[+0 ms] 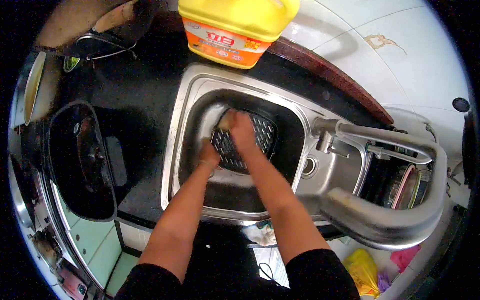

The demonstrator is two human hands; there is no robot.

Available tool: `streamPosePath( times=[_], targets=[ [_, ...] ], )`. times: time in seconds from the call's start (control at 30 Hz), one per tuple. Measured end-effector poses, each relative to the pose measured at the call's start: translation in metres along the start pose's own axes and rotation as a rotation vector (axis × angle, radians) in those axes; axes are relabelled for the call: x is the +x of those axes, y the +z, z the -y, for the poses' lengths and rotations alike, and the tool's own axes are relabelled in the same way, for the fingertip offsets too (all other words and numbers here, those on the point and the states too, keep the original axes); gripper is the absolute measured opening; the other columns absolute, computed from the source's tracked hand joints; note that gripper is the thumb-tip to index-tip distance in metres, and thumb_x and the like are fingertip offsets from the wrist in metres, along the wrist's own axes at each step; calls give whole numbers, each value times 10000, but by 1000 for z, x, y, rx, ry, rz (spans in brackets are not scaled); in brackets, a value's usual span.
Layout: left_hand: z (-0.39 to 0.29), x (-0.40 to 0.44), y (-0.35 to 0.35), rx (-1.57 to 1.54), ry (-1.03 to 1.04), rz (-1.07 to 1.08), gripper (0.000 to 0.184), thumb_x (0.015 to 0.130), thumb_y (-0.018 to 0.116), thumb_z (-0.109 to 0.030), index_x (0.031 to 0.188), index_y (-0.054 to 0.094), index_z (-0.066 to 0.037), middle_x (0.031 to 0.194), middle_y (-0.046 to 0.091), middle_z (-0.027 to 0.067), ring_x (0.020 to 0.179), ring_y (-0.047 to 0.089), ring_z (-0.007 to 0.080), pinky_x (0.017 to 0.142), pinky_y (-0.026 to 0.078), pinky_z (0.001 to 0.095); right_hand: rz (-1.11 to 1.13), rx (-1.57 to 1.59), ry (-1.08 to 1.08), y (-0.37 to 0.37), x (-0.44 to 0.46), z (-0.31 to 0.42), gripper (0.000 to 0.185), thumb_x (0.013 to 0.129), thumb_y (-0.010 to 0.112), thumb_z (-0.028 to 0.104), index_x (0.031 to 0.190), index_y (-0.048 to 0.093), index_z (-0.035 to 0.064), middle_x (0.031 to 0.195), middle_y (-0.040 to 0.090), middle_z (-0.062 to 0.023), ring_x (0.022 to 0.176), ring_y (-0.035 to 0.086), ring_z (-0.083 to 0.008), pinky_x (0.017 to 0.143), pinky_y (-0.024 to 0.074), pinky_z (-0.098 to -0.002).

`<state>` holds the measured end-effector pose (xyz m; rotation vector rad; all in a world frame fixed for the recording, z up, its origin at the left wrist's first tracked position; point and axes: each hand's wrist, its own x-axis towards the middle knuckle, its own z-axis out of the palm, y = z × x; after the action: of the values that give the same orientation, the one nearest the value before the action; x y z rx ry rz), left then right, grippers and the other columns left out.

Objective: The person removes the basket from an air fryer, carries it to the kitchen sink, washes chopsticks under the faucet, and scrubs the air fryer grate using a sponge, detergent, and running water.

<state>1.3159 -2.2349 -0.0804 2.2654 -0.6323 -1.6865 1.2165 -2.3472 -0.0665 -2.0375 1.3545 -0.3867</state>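
A black slotted tray, like an air fryer rack, is tilted inside the large steel sink basin. My left hand grips the tray's left edge, its fingers partly hidden behind the rim. Over the tray's upper part, my right hand is closed and pressed to the slotted surface. A yellowish, sponge-like pad shows beside its fingers, blurred by motion.
A large yellow detergent jug stands behind the sink. The faucet and a small basin are to the right, with a dish rack beyond. A glass lid lies on the left counter.
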Motion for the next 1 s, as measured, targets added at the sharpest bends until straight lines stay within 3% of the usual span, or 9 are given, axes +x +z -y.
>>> streamPosePath(
  times=[0.03,0.1,0.23,0.37,0.57,0.67,0.77,0.9,1.0],
  targets=[
    [1,2,0,15,-5,0,801,757,572,-76,1390,81,-81,1400,199,220,1252,241,428,970,325,545,-18,-472,-389,-24,7,-4,233,770,479,112,977,554,38,884,524,-160,843,502,-335,748,419,-416],
    [6,13,13,127,17,-191,822,702,577,-19,1366,94,19,1384,215,252,1273,232,395,1058,251,388,-91,-468,-70,-27,0,-29,273,759,509,113,1020,556,48,933,544,-141,843,521,-308,721,457,-390],
    [33,47,40,46,22,-279,835,673,592,-19,1353,113,62,1383,223,253,1286,206,393,1087,156,399,-78,-460,284,-24,-81,-52,325,741,499,71,1061,557,49,1017,540,-176,915,527,-324,743,477,-391],
    [75,98,62,258,202,-533,578,731,536,13,1263,318,76,1288,373,276,1202,385,359,1008,322,358,357,-786,-111,-10,-120,-3,304,728,561,107,1028,594,69,1060,525,-211,1023,495,-336,857,422,-418],
    [-49,-57,-36,-169,-114,-37,622,756,657,-329,1172,408,62,1082,548,220,884,614,298,694,525,372,351,-5,-91,-46,-113,34,521,653,673,68,1146,506,41,1101,502,-173,1035,474,-363,903,391,-385],
    [-53,-98,-70,-467,236,356,569,812,509,-546,1002,512,-9,841,574,102,633,572,170,571,497,265,413,456,-113,-94,-105,61,566,648,665,9,1180,474,34,1155,507,-139,1030,512,-279,880,413,-344],
    [-60,-133,-89,-540,354,357,612,840,480,-537,1156,478,-13,1031,547,88,924,536,180,821,440,317,455,628,244,-139,-105,54,490,689,620,0,1161,488,32,1083,561,-84,977,553,-220,860,433,-324],
    [-53,-136,-76,-612,335,-37,588,877,445,-493,1208,459,-6,1204,492,89,1076,472,209,940,348,330,77,1559,476,-158,-134,44,480,777,622,203,1213,450,98,1147,536,-69,1044,510,-206,921,407,-383],
    [-51,-141,-85,-956,144,134,495,893,466,-413,1181,477,-11,1166,527,88,1048,499,198,922,374,331,-169,1800,565,-161,-144,52,461,858,552,326,1230,442,77,1106,565,-49,932,573,-186,864,444,-344]
  ],
)
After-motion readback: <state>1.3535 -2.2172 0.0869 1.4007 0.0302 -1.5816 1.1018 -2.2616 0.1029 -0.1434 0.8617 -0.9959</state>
